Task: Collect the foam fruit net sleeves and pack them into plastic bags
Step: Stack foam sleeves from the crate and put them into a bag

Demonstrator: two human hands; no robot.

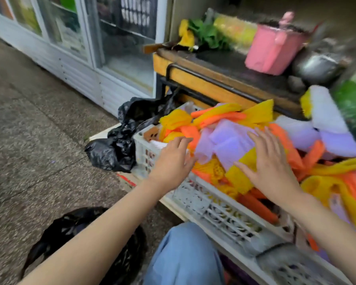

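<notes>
Holding both hands over the crate (pixel 214 204) at the middle right of the frame, fingers spread, gripping nothing yet. Pressing the right hand (pixel 273 167) flat on the purple and yellow sleeves (pixel 230 140), fingers straight. Keeping the left hand (pixel 171 159) open at the left edge of the pile, fingertips right by an orange sleeve; touching or not, hard to tell. Heaped high in the crate and spilling off to the right, lots of sleeves: orange, yellow, purple, white.

Doing this step well: slide both hands in from the sides and under a bunch, not just on top. Squeeze softly, as with any light, springy foam. Take only a bunch small enough to hold. Lift straight up to stay clear of the holes in the crate wall. Then turn to the bag (pixel 86 243) at the lower left of the frame and drop the bunch in. Probably best to pull its mouth wide first; hard to see how open.

Crouching on a rough grey floor (pixel 29 130), with a blue knee (pixel 183 256) at the bottom middle. Just left of the crate, the other bag (pixel 115 149), black and crumpled. Behind the crate, at the upper right, a wooden table (pixel 193 79) with a pink tub (pixel 273 52), a metal pot (pixel 317 66) and green leaves (pixel 206 36), all a bit blurry. At the upper left, a white fridge (pixel 76 75) with glass doors.
</notes>
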